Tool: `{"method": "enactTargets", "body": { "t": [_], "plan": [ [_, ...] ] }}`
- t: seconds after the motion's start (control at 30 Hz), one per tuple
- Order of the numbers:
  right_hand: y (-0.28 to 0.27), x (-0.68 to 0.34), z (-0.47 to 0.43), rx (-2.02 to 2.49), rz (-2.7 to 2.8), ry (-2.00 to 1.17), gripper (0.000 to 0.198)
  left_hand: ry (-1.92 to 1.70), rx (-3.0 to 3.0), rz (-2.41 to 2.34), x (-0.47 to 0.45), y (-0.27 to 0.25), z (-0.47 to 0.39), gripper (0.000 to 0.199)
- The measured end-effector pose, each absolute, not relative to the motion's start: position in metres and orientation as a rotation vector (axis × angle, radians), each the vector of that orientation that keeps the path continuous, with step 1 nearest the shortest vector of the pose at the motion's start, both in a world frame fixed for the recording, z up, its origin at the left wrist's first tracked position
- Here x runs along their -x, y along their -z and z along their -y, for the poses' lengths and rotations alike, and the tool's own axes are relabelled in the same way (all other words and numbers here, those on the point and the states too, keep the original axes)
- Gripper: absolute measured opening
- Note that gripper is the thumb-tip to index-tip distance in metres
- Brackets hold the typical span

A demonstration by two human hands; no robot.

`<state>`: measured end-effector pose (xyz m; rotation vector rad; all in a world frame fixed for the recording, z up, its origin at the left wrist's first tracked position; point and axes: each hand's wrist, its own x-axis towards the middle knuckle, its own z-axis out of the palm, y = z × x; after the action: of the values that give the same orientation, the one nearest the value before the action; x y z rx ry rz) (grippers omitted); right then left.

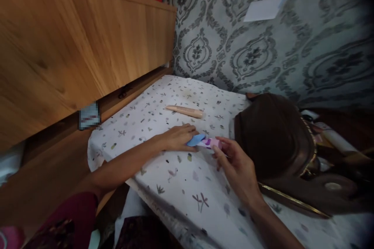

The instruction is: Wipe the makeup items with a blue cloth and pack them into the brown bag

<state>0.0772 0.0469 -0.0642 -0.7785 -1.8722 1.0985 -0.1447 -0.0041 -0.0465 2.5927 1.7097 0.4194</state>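
Patterned wall (204, 56) behind a printed cloth (175, 179). Right hand (238, 163), pinched closed, holds the pink-and-blue tube (208, 142) at its ten o'clock; the tube lies at the left hand's (174, 137) three o'clock. Left fingertips are hidden, so that grip cannot be told. Bag (265, 136), at the tube's three o'clock, is dark.

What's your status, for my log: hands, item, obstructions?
Right hand holding pink item. Left hand at its blue end. Brown bag near right hand, not blocking.

On printed cloth (201, 179): bag (269, 136), probably a tube (185, 111)
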Motion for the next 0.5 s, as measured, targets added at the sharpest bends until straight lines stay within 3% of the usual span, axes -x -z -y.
{"method": "enactTargets", "body": {
  "t": [0.2, 0.5],
  "plan": [
    [0.050, -0.076, -0.046, 0.806, 1.767, -1.182, 0.045, -0.586, -2.432, -1.590, 0.155, 0.042, 0.005, 0.027],
    [0.043, -0.079, -0.037, 0.774, 1.826, -1.206, 0.032, -0.770, -1.644, -1.520, 0.147, 0.028, 0.017, 0.047]
  ]
}}
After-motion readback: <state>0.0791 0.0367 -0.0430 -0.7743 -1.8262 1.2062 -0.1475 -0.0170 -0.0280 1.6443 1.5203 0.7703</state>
